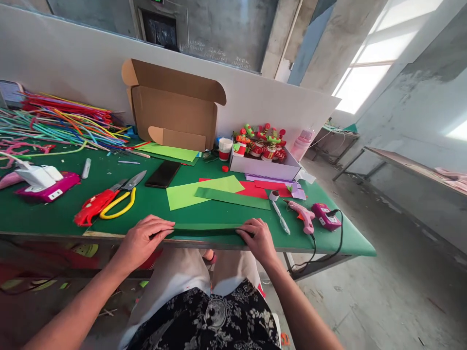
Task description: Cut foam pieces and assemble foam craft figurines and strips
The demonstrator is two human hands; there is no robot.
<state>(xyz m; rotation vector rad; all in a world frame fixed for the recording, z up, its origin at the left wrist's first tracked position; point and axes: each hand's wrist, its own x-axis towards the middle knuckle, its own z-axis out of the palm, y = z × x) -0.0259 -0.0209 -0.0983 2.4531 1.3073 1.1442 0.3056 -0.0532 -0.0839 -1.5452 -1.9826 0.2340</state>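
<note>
A narrow dark green paper strip stretches between my two hands at the table's front edge. My left hand pinches its left end between thumb and fingers. At the other end, my right hand grips the strip in the same way. Just beyond it lie a light green paper sheet and another dark green strip, partly over red paper. Scissors with yellow handles rest to the left, beside a red-handled tool. A black phone lies behind.
At right are a pink glue gun, a white pen and a purple power socket with a cable. Farther back stand a white box of red and green figures, paper cups, an open cardboard box and colourful pipe cleaners.
</note>
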